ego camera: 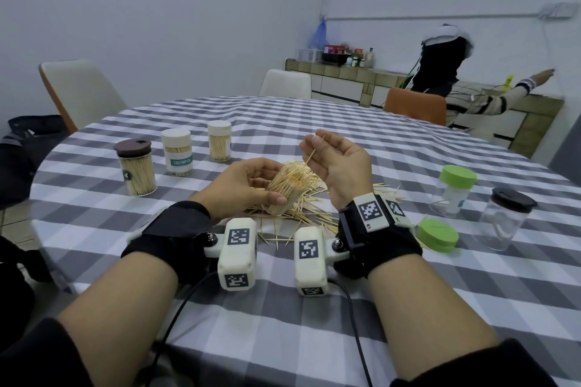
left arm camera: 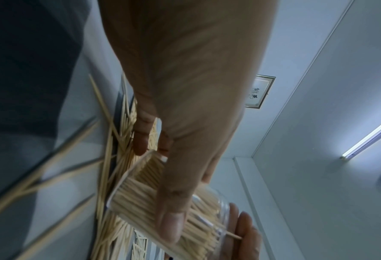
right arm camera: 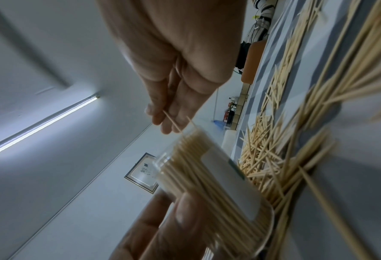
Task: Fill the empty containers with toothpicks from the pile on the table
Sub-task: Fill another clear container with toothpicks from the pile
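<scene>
My left hand grips a clear container packed with toothpicks, tilted with its open mouth up and to the right, above the loose toothpick pile. In the left wrist view the thumb lies across the container. My right hand is raised just above the container's mouth and pinches a single toothpick between thumb and fingers; its lower tip reaches the mouth. The right wrist view shows that toothpick over the container.
Three capped containers full of toothpicks stand at the left. At the right are a nearly empty green-lidded container, a loose green lid and a nearly empty brown-lidded jar. Another person sits beyond the table.
</scene>
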